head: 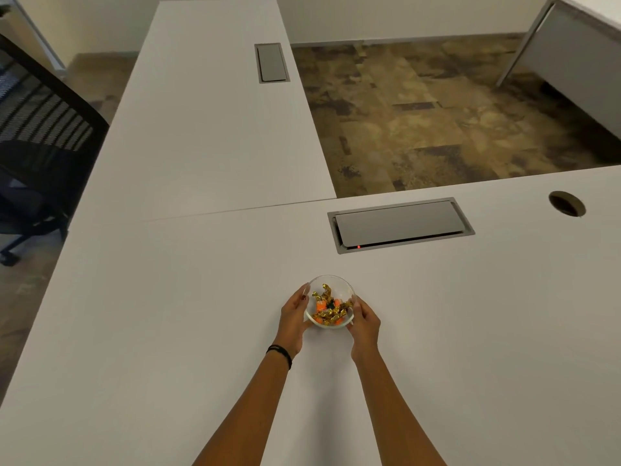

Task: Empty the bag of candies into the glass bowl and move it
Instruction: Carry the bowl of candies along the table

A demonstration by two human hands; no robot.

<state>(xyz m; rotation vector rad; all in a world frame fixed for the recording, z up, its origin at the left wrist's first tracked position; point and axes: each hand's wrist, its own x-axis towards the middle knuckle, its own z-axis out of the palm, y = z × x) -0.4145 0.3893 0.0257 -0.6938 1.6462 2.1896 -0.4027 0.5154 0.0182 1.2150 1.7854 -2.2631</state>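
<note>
Left hand (294, 316) and right hand (364, 319) are cupping the small clear glass bowl (331, 285) of gold and orange wrapped candies (327, 309) at 9 and 3 o'clock, both equally near, white desk (168, 297) lying open toward 12.

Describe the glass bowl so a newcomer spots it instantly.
On the near white desk, in front of the grey cable hatch, sits a small clear glass bowl. Both hands cup it; it alone holds gold and orange candies.

A white L-shaped desk (188, 156) carries two grey cable hatches (401, 225) (272, 62) and a round grommet hole (567, 203). A black mesh chair (40, 136) stands on the patterned carpet (437, 109).
</note>
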